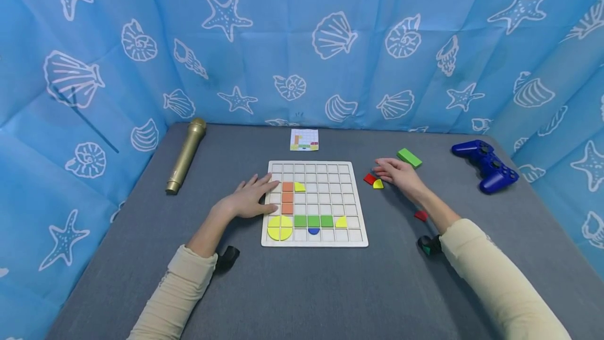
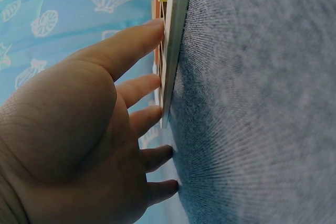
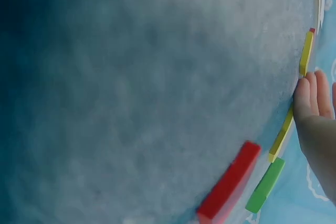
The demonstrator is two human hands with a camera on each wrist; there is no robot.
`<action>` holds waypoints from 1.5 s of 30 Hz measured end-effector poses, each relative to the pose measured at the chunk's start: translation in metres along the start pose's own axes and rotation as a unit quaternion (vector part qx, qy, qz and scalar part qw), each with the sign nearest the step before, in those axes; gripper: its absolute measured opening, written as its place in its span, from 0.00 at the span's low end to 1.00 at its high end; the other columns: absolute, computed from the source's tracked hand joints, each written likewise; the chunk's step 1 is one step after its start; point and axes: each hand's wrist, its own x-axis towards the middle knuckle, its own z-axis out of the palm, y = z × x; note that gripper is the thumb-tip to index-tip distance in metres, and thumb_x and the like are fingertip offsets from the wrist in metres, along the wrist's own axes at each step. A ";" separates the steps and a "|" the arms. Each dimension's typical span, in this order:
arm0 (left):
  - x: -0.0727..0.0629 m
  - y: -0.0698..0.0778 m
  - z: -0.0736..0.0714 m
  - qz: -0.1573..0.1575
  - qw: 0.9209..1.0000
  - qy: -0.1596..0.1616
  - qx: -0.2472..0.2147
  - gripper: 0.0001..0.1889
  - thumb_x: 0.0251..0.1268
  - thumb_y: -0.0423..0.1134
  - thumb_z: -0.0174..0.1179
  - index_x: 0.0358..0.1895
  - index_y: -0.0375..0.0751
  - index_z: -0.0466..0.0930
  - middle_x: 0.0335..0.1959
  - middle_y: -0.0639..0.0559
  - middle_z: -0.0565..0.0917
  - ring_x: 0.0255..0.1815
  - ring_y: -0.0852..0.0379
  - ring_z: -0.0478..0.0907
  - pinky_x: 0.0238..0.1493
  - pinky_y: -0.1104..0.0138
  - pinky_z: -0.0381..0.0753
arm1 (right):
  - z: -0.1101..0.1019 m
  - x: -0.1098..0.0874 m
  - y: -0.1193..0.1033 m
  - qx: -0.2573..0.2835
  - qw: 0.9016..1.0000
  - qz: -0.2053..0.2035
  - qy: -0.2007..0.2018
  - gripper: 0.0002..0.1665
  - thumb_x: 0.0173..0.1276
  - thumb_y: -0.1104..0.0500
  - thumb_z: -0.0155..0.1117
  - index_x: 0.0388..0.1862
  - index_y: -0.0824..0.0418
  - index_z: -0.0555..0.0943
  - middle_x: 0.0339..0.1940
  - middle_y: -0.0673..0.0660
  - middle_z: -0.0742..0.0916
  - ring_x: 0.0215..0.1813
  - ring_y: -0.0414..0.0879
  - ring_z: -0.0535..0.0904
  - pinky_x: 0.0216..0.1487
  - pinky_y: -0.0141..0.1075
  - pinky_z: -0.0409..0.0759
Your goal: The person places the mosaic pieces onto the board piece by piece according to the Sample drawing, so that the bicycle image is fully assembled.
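My left hand [image 1: 247, 198] rests with spread fingers on the left edge of a white gridded board [image 1: 354, 203]; in the left wrist view its thumb [image 2: 139, 43] touches the rim. The board holds three orange squares [image 1: 287, 197], a yellow disc of quarter pieces [image 1: 273, 232], three green squares [image 1: 313, 221], two yellow quarter pieces [image 1: 299, 187] and a blue half-round [image 1: 313, 231]. My right hand [image 1: 398, 174] hovers low right of the board, fingers extended, beside a red piece [image 1: 369, 178] and a loose yellow quarter [image 1: 378, 184]. Another yellow piece [image 3: 281, 135] shows under the hand in the right wrist view.
A green block [image 1: 409, 157] lies behind my right hand, and a red quarter piece [image 1: 421, 215] by the forearm. A small pattern card [image 1: 304, 139] lies behind the board. A gold microphone [image 1: 186, 156] is at left, a blue game controller [image 1: 485, 166] at right.
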 end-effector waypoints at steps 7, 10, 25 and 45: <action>0.001 0.001 0.000 -0.004 1.000 -0.002 0.001 0.38 0.69 0.54 0.54 0.76 0.46 0.51 0.77 0.44 0.45 0.75 0.38 0.36 0.68 0.41 0.37 | -0.002 -0.005 0.000 -0.048 0.999 -0.003 -0.010 0.34 0.76 0.46 0.49 0.69 0.69 0.65 0.59 0.69 0.76 0.59 0.57 0.73 0.58 0.38 0.73; 0.001 0.001 0.000 -0.004 1.000 -0.001 -0.001 0.38 0.69 0.54 0.54 0.76 0.46 0.51 0.77 0.43 0.45 0.75 0.38 0.36 0.68 0.42 0.37 | -0.004 -0.010 0.001 -0.053 0.998 -0.014 -0.020 0.32 0.77 0.49 0.47 0.69 0.70 0.64 0.59 0.70 0.76 0.59 0.58 0.73 0.56 0.35 0.75; 0.001 -0.001 0.000 -0.005 1.000 -0.002 -0.003 0.38 0.69 0.54 0.54 0.76 0.45 0.51 0.77 0.43 0.45 0.75 0.37 0.36 0.68 0.41 0.36 | 0.003 -0.028 0.004 -0.172 0.982 -0.070 -0.039 0.24 0.71 0.59 0.60 0.63 0.68 0.72 0.52 0.65 0.81 0.52 0.55 0.77 0.45 0.37 0.77; 0.001 0.001 -0.001 -0.010 1.000 -0.003 0.002 0.38 0.69 0.55 0.54 0.76 0.46 0.51 0.77 0.44 0.45 0.75 0.38 0.36 0.69 0.42 0.37 | 0.010 -0.026 0.003 -0.275 0.947 -0.160 -0.029 0.21 0.58 0.69 0.70 0.51 0.72 0.79 0.35 0.58 0.81 0.37 0.50 0.77 0.39 0.39 0.76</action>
